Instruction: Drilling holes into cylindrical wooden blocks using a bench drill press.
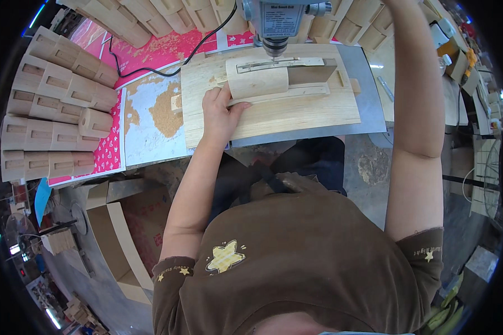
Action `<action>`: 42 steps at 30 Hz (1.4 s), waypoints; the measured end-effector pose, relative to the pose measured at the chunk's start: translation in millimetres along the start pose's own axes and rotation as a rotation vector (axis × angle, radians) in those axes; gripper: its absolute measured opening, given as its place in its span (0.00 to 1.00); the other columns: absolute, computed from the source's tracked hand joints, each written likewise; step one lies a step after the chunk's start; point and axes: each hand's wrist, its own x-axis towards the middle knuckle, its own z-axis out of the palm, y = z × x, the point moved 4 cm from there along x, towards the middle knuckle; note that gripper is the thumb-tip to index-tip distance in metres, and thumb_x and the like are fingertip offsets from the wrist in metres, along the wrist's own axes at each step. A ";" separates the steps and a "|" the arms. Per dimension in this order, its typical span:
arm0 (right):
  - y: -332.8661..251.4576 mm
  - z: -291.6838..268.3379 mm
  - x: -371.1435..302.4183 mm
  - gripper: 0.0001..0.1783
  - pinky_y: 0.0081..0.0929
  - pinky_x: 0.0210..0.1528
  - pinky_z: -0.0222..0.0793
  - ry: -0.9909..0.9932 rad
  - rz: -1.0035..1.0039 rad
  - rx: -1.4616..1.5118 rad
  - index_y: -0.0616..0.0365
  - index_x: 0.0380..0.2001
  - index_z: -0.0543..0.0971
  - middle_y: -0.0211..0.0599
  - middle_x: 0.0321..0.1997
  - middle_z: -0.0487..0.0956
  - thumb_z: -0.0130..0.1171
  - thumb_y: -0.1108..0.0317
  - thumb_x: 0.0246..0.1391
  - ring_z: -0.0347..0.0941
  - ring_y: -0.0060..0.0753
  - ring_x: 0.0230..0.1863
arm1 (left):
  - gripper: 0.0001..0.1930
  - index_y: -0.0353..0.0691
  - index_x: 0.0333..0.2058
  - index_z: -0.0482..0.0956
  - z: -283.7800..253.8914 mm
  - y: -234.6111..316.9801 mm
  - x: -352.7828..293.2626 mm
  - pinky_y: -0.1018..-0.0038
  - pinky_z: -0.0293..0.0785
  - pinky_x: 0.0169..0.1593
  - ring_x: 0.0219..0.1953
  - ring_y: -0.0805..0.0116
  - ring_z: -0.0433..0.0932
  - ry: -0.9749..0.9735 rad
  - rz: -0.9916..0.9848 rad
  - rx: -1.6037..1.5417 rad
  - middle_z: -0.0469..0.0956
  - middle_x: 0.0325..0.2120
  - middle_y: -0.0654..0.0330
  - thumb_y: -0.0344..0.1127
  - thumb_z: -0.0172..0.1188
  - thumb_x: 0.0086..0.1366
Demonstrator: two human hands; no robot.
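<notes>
My left hand (219, 114) lies on a pale wooden board (274, 111), its fingers pressed against a rounded wooden block (257, 82). The block sits in a wooden jig (296, 75) directly under the chuck of a bench drill (275, 25). My right arm (416, 78) reaches up past the drill to the top edge of the view. The right hand itself is out of the picture.
Stacks of similar wooden blocks (53, 106) lie on the left on a pink patterned sheet. More blocks (167, 14) line the back. Sawdust (165, 114) covers the bench, a black cable (151, 70) crosses it, and an open cardboard box (123, 234) stands on the floor.
</notes>
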 end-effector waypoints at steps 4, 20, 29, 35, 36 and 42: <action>-35.4 0.7 -35.4 0.19 0.33 0.31 0.64 0.245 -0.181 -0.359 0.67 0.24 0.73 0.51 0.21 0.72 0.47 0.59 0.58 0.69 0.41 0.25 | 0.32 0.36 0.47 0.74 -3.6 -3.9 -3.5 0.65 0.64 0.37 0.30 0.58 0.67 0.014 -0.025 0.013 0.70 0.23 0.58 0.34 0.71 0.39; 24.0 73.5 -179.1 0.05 0.27 0.33 0.60 0.408 -0.271 -0.211 0.58 0.32 0.79 0.30 0.18 0.71 0.56 0.73 0.51 0.68 0.31 0.23 | 0.32 0.39 0.47 0.75 -0.5 -5.4 -1.8 0.66 0.64 0.36 0.29 0.59 0.67 0.038 0.018 0.003 0.69 0.22 0.60 0.35 0.72 0.37; -46.0 8.0 -45.0 0.21 0.36 0.30 0.64 0.369 0.072 -0.265 0.67 0.24 0.74 0.52 0.22 0.73 0.45 0.57 0.56 0.72 0.45 0.24 | 0.31 0.40 0.45 0.76 13.1 5.4 -0.4 0.66 0.62 0.38 0.29 0.60 0.67 0.040 0.003 0.069 0.70 0.23 0.61 0.39 0.71 0.37; -28.1 1.7 -25.1 0.22 0.35 0.34 0.66 0.266 0.099 -0.169 0.66 0.28 0.76 0.53 0.25 0.75 0.44 0.55 0.56 0.74 0.46 0.29 | 0.31 0.40 0.46 0.75 32.5 16.1 6.4 0.64 0.61 0.41 0.31 0.60 0.67 -0.007 -0.015 0.041 0.71 0.25 0.62 0.41 0.71 0.39; -25.1 -3.0 -31.2 0.22 0.34 0.35 0.66 0.295 -0.131 -0.285 0.66 0.28 0.76 0.53 0.25 0.75 0.44 0.55 0.56 0.74 0.45 0.30 | 0.31 0.40 0.46 0.75 31.3 15.6 5.1 0.64 0.61 0.41 0.31 0.60 0.67 -0.007 -0.020 0.043 0.71 0.25 0.62 0.41 0.71 0.39; -23.4 24.0 -139.2 0.03 0.31 0.42 0.60 0.234 -0.301 -0.198 0.58 0.29 0.78 0.30 0.20 0.72 0.55 0.73 0.51 0.68 0.33 0.25 | 0.31 0.40 0.46 0.75 26.9 7.3 -0.7 0.65 0.60 0.41 0.31 0.60 0.67 0.012 -0.038 0.059 0.71 0.25 0.62 0.41 0.71 0.39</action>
